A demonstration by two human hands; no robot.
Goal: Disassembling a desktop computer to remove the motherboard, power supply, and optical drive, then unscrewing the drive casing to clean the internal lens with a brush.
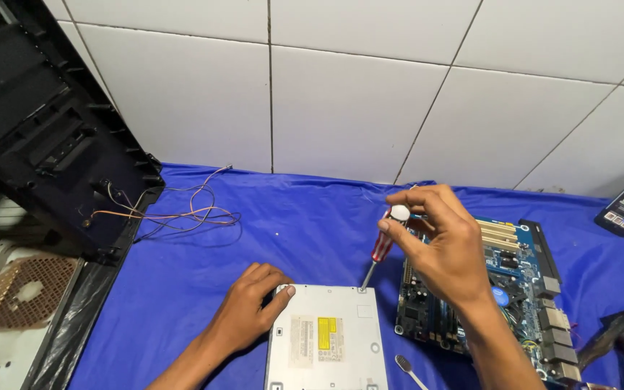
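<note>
Now the right hand [438, 242] is raised above the blue cloth [204, 289], fingers pinched around the top of a screwdriver [382, 247] with a red-and-clear handle and a white cap. Its shaft slants down to the far right corner of the drive [326, 339], tip touching the corner. The left hand [250, 310] lies on the cloth with fingers curled over the drive's far left corner, steadying it. The drive is one flat grey metal box with a yellow and a white label, lying just left of one blue motherboard [503, 289]. One black case panel [45, 137] leans at the left, thin wires [182, 209] trailing from it.
</note>
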